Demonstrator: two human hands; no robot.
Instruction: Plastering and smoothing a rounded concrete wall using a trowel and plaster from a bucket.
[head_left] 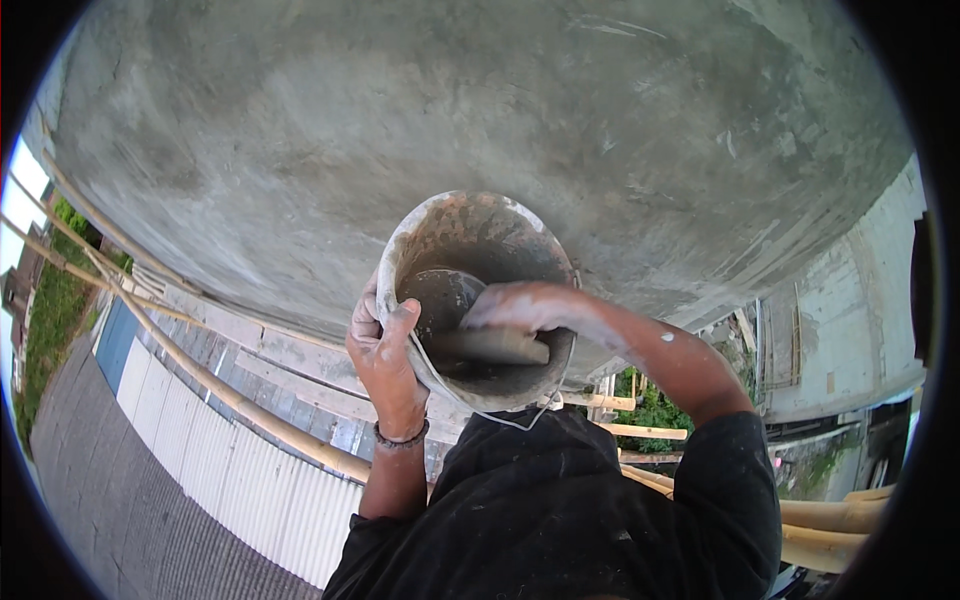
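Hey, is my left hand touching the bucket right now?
Touching. The head view shows it plainly: the left hand clasps the left side of the bucket, its thumb overlapping the rim.

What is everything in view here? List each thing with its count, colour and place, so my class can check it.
Bucket: one, pale and grey-smeared, centre
Wire handle: one, pale, at the bucket's near side
Blurred object: one, tan, inside the bucket
Wall: one, grey, across the top
Bamboo poles: several, tan, left and lower right
Planks: several, greyish, left of centre
Roofing: several sections, white, grey and blue, lower left
Greenery: patches, green, far left and right
Wristband: one, dark, left wrist
Shirt: one, black, bottom centre
Left hand: one, pale-smeared, gripping the bucket's rim
Right hand: one, pale-smeared, inside the bucket
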